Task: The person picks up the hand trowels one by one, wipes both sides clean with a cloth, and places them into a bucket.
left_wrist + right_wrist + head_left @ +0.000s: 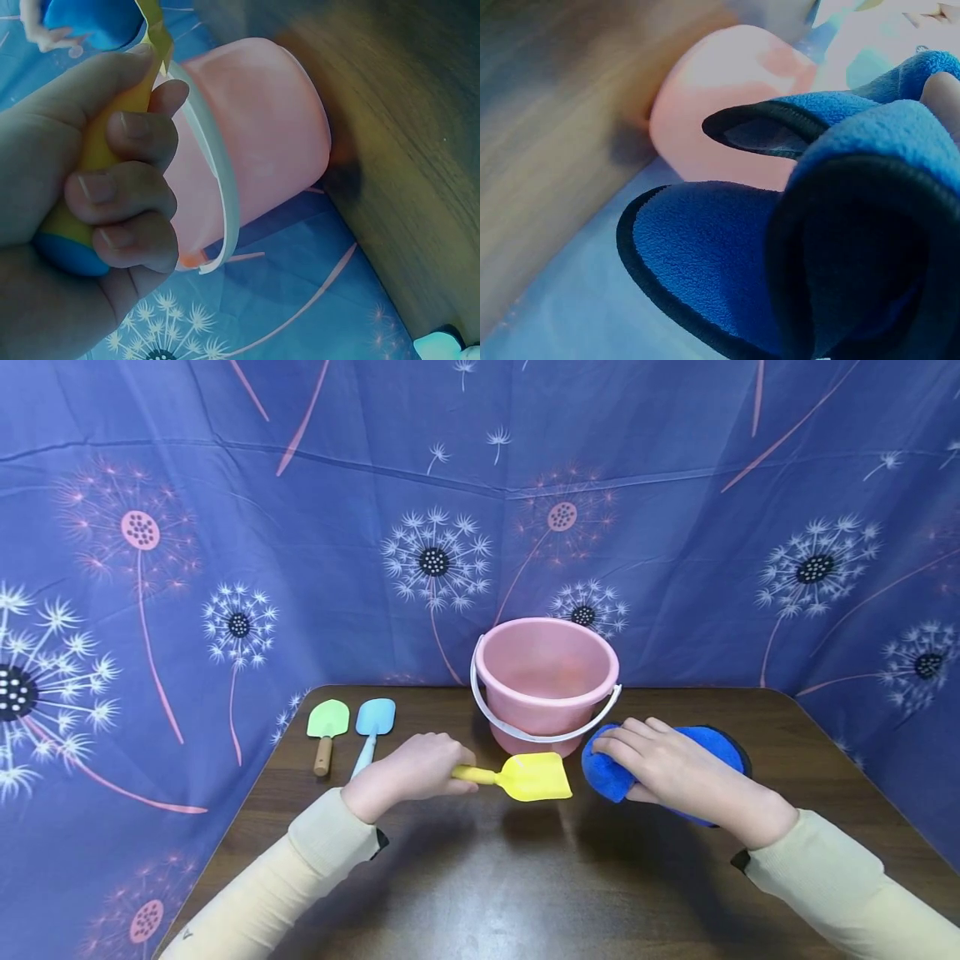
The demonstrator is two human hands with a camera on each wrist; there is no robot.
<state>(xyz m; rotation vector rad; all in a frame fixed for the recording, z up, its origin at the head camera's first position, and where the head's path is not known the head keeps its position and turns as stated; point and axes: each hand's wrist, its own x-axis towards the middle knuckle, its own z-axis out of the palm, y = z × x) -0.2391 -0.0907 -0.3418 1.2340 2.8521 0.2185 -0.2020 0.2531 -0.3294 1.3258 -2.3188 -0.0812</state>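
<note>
At frame centre the left hand (411, 772) grips a yellow toy shovel (525, 777) by its handle above the bench (525, 877), the right hand (678, 768) clutches a folded blue cloth (609, 774) just right, not yet touching the blade, pink bucket (546, 681) behind.

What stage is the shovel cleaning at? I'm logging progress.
Done: nothing visibly; the pink bucket looks empty. In hand: left hand grips the yellow shovel by its handle, right hand holds the folded blue cloth beside its blade. Left: green shovel and blue shovel lie untouched.
</note>
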